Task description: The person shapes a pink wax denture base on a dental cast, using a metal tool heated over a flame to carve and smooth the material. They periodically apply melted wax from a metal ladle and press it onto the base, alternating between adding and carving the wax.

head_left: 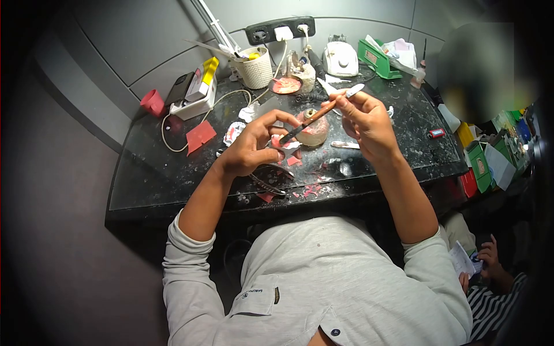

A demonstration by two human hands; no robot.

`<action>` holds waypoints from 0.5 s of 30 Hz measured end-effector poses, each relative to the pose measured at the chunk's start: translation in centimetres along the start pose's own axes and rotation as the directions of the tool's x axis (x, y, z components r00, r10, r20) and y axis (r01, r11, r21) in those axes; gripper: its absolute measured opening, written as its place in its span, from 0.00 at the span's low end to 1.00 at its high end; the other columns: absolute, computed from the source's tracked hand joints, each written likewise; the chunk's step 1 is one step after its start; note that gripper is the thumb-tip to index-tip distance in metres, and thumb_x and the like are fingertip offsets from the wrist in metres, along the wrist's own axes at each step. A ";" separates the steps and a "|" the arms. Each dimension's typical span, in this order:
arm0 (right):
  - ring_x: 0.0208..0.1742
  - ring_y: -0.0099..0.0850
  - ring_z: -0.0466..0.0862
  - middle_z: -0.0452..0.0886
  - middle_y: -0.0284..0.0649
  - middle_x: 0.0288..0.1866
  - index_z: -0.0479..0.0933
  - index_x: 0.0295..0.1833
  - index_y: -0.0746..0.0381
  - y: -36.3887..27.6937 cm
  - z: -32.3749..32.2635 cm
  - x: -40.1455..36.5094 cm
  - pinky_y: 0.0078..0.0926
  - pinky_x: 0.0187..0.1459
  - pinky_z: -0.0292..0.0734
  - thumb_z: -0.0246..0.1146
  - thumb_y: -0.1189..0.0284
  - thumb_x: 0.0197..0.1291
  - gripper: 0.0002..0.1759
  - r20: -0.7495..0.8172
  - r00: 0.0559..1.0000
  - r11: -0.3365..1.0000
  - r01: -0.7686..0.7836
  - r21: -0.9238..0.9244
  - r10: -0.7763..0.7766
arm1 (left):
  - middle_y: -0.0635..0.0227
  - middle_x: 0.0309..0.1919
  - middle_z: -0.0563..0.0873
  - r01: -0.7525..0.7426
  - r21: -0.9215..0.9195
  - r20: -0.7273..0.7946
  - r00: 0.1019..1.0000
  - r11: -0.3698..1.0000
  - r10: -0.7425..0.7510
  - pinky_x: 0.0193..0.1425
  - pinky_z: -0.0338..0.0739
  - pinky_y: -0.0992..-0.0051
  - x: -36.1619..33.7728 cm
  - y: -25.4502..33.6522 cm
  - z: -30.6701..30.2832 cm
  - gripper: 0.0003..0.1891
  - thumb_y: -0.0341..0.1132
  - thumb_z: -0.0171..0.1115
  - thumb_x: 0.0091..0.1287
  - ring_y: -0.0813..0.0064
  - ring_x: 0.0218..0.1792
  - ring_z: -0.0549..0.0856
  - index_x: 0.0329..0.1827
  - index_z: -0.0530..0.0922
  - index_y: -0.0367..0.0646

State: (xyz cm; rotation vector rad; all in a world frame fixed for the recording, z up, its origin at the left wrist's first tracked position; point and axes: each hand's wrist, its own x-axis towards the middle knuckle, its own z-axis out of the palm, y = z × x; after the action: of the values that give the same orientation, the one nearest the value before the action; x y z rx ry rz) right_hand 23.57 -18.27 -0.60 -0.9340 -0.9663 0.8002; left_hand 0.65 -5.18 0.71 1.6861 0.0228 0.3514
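My left hand (249,147) is closed around a small white-and-pink model (287,147) over the front half of the black table. In my right hand (369,124) is a knife with a brown handle (321,112), pinched between thumb and fingers. Its dark blade tip points down-left and meets or hovers just over the model; which of the two I cannot tell. Behind the blade stands a round pinkish burner (313,131) with a metal top. A second small tool (345,145) lies right of it. Pink scraps (311,190) are scattered below my hands.
A white basket (254,70), a dish of pink pieces (287,85), a white device (340,59) and a green bin (376,60) line the back. At left are a pink cup (153,102) and pink sheet (200,137). Another person's hand (489,254) shows at lower right.
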 end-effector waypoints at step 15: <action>0.32 0.16 0.79 0.85 0.32 0.32 0.83 0.44 0.67 1.6 -1.6 1.5 0.19 0.35 0.75 0.69 0.71 0.68 0.09 -0.314 0.896 0.937 0.345 0.049 -0.313 | 0.63 0.42 0.83 -0.102 0.202 -0.232 0.961 0.974 0.149 0.55 0.75 0.76 0.3 -1.4 -0.4 0.31 0.34 0.66 0.50 0.75 0.46 0.84 0.60 0.72 0.34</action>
State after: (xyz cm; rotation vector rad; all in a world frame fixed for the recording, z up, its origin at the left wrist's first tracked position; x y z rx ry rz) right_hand 25.31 -16.77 -2.04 -0.7477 -0.7773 0.3995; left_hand 1.08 -4.50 -0.52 1.8264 0.1367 0.6718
